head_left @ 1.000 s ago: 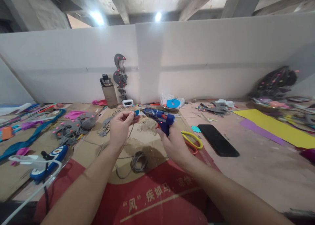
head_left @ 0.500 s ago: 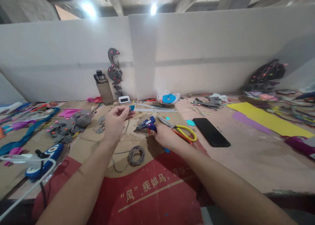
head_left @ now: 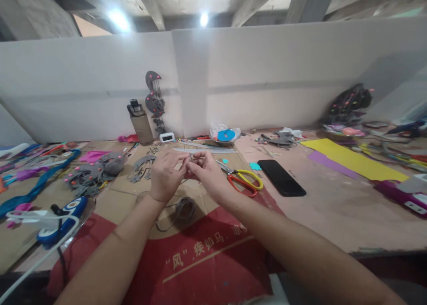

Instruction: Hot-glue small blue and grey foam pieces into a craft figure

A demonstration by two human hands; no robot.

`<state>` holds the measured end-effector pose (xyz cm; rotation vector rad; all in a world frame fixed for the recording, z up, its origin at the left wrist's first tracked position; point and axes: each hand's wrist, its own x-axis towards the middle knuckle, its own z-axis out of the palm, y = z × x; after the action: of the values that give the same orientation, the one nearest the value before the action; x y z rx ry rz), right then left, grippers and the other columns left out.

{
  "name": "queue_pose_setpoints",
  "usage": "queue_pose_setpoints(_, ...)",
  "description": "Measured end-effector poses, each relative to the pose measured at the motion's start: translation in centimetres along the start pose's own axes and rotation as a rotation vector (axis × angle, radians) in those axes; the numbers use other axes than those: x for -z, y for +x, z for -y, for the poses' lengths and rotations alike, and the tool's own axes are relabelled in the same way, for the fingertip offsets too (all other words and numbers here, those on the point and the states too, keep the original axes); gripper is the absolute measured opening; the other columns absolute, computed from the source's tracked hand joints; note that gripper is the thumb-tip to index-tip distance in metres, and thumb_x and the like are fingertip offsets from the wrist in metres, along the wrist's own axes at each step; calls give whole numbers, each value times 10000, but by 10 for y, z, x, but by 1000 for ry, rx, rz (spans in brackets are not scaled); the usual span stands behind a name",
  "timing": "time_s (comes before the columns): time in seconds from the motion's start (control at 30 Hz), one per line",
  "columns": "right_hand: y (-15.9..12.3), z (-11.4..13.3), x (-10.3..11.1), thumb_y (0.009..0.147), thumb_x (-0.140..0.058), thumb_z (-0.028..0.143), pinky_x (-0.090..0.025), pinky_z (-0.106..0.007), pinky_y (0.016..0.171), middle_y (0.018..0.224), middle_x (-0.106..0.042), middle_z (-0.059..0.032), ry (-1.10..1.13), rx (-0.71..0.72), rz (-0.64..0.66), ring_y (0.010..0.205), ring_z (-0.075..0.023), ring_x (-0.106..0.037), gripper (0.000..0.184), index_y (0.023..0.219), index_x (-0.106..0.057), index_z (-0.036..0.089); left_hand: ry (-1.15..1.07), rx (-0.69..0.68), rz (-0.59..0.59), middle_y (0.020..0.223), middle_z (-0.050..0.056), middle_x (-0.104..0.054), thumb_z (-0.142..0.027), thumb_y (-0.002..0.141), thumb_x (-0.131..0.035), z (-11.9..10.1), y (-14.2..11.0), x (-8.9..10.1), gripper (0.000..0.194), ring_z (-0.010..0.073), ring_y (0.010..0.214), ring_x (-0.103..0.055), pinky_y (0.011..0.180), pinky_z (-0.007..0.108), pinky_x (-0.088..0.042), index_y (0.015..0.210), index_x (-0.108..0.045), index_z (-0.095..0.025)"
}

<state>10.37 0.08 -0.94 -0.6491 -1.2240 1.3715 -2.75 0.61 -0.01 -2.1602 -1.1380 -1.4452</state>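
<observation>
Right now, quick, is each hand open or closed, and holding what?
Left hand: closed in a pinch; anything held is hidden.
Right hand: closed, up against the left; can't tell what it holds.

You have two hands in view: left hand (head_left: 166, 175) and right hand (head_left: 209, 173). Before you: one bottle (head_left: 142, 128), one phone (head_left: 282, 177), one pair of scissors (head_left: 230, 170), one coil of gray cord (head_left: 192, 208), one yellow sheet (head_left: 353, 159) and one purple sheet (head_left: 331, 164). Above you, two ceiling lights (head_left: 119, 20) glow.

Piece (head_left: 191, 155) between fingertips (head_left: 187, 161) mostly hidden, forearms (head_left: 287, 229) cut off
</observation>
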Motion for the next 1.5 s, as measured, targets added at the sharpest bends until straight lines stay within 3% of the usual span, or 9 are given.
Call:
queue_pose_setpoints(0.1,2,5,3,773,-567,327,-441,-239,566,773,-488,33,-218,110,-73,664,-108,-503,214,891,-417,230,-31,225,-41,741,15,-681,-256,787,-589,-5,3,1,109,129,656,-583,642,252,-448,786,-684,-202)
queue_pose_setpoints(0.2,4,8,7,797,-539,284,-428,-245,618,793,-510,14,-422,257,-110,711,-116,-500,122,867,-467,214,-165,419,-27,688,2,-660,-293,781,-585,-9,4,2,146,109,576,-545,563,232,-418,799,-689,-192)
queue_pose_setpoints(0.47,5,5,10,830,-514,343,-419,-271,661,769,-571,-14,-532,298,-167,716,-139,-517,153,812,-533,192,-547,646,12,652,6,-649,-283,755,-617,-12,7,-1,129,103,559,-591,539,212,-442,774,-637,-157)
queue_pose_setpoints(1.0,1,7,15,829,-533,335,-386,-258,637,735,-561,-2,-643,322,-241,703,-132,-499,158,760,-519,194,-748,715,1,593,0,-619,-291,727,-644,-12,4,-9,130,106,541,-570,514,220,-419,730,-612,-165)
queue_pose_setpoints(1.5,3,6,16,825,-519,349,-419,-254,627,765,-590,-13,-523,282,-186,683,-129,-516,186,886,-585,186,-785,749,35,608,0,-617,-297,716,-649,-13,2,-10,139,110,549,-574,518,225,-421,743,-614,-165)
